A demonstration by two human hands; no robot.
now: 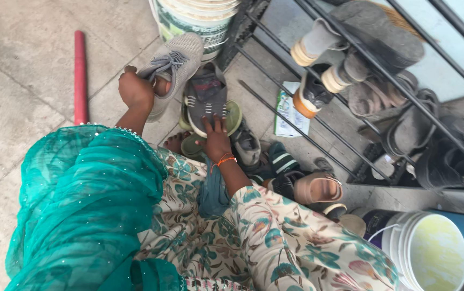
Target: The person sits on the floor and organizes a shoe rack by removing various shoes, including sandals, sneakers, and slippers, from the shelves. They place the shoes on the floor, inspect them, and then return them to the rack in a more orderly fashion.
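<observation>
The bare grey stone floor (21,108) on the left is open, with only a long red stick (80,75) lying there. On the right, a pile of shoes and sandals (275,161) and a black metal shoe rack (350,86) block the way.

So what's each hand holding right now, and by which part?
The left hand grips the grey laced sneaker at its opening. The right hand rests flat on the dark grey shoe, not gripping.

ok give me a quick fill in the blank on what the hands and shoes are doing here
1. The left hand holds a ____ laced shoe.
2. The right hand rests on a dark shoe and wears an ____ wrist thread.
3. A ____ stick lies on the floor left of the hands.

Missing words: grey; orange; red
</observation>
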